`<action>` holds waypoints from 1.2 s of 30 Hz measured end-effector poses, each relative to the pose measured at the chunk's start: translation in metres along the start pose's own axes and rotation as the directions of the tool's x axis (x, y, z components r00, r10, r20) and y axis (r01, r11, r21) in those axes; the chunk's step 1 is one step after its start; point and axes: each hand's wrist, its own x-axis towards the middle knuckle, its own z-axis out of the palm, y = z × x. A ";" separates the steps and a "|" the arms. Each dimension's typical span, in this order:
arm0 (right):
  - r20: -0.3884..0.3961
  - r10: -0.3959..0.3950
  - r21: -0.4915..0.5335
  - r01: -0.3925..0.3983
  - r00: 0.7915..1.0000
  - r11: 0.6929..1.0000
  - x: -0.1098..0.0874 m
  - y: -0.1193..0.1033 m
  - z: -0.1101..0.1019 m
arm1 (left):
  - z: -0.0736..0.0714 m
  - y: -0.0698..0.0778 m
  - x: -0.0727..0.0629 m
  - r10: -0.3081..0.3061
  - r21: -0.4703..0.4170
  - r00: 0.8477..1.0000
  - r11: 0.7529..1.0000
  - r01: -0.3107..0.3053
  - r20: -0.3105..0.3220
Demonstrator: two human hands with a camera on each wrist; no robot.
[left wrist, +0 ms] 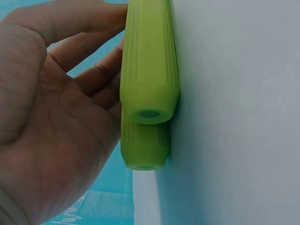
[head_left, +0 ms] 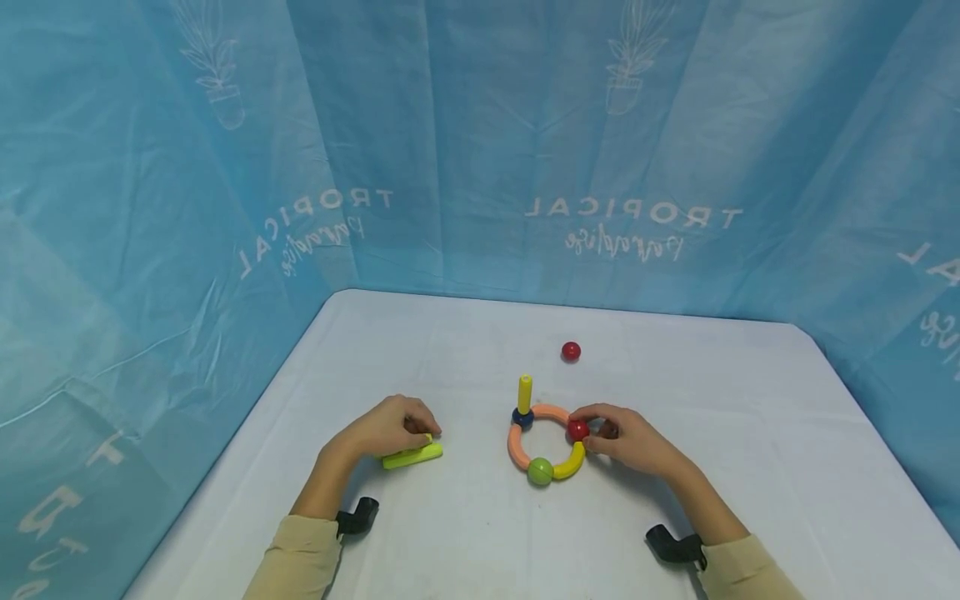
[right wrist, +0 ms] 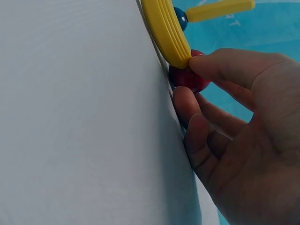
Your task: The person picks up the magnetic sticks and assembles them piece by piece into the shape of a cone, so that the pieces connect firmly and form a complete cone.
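My left hand (head_left: 395,427) is low over two yellow-green magnetic rods (head_left: 413,456) on the table, its thumb and fingers gripping one. The left wrist view shows the ribbed rods (left wrist: 149,61) side by side, fingertips hidden behind them. Toward the middle lies a ring of curved sticks and balls. My right hand (head_left: 630,437) pinches the red ball (head_left: 577,430) at the ring's right side, beside a yellow curved stick (head_left: 569,464). The ring also has orange curved sticks (head_left: 517,447), a green ball (head_left: 540,472) and a dark blue ball (head_left: 522,417) with a yellow stick (head_left: 524,394) rising from it.
Another red ball (head_left: 571,352) lies alone behind the ring. White cloth (head_left: 465,533) covers the table, and blue printed curtains (head_left: 480,150) hang along its back and sides. A black wrist camera (head_left: 358,517) is strapped at the left sleeve, another (head_left: 672,546) at the right.
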 end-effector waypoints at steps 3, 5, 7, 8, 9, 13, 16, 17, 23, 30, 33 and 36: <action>0.008 0.007 0.007 -0.007 1.000 1.000 -0.001 0.000 0.001 | 0.001 0.000 -0.001 -0.029 0.002 1.000 1.000 0.029 -0.012; 0.011 0.009 0.006 -0.009 1.000 1.000 -0.001 0.000 0.001 | 0.001 0.000 -0.002 -0.052 0.011 0.998 0.999 0.053 -0.027; 0.014 0.008 0.008 -0.008 1.000 1.000 -0.001 0.000 0.001 | 0.001 -0.001 -0.002 -0.080 0.020 0.996 0.996 0.081 -0.039; 0.015 0.006 0.011 -0.006 1.000 1.000 -0.001 0.000 0.001 | 0.001 -0.001 -0.003 -0.097 0.023 0.994 0.995 0.098 -0.044; 0.014 0.005 0.010 -0.005 1.000 1.000 0.000 0.000 0.001 | 0.001 -0.001 -0.003 -0.109 0.025 0.993 0.994 0.110 -0.048; 0.011 0.008 0.017 -0.008 1.000 1.000 0.000 0.000 0.001 | 0.001 -0.002 -0.003 -0.130 0.029 0.990 0.991 0.132 -0.051; 0.008 0.015 0.013 -0.015 1.000 1.000 0.001 0.001 0.001 | 0.000 -0.004 -0.002 -0.126 0.038 0.991 0.991 0.128 -0.039; 0.007 0.015 0.012 -0.015 1.000 1.000 0.001 0.001 0.001 | 0.000 -0.004 -0.002 -0.124 0.042 0.992 0.991 0.125 -0.035; 0.007 -0.005 0.033 0.004 1.000 0.999 0.001 0.003 0.000 | -0.002 -0.004 -0.003 -0.123 0.040 0.992 0.991 0.125 -0.033; 0.026 -0.026 0.028 0.026 0.999 0.999 0.000 0.002 -0.001 | -0.004 -0.003 -0.002 -0.114 0.037 0.992 0.993 0.116 -0.057; 0.051 -0.033 0.035 0.031 0.998 0.999 -0.001 0.000 -0.001 | -0.007 0.002 -0.001 -0.088 0.033 0.992 0.995 0.091 -0.091; 0.071 -0.035 0.052 0.031 0.997 0.998 -0.001 -0.002 -0.002 | -0.011 0.008 0.002 -0.053 0.025 0.989 0.998 0.057 -0.135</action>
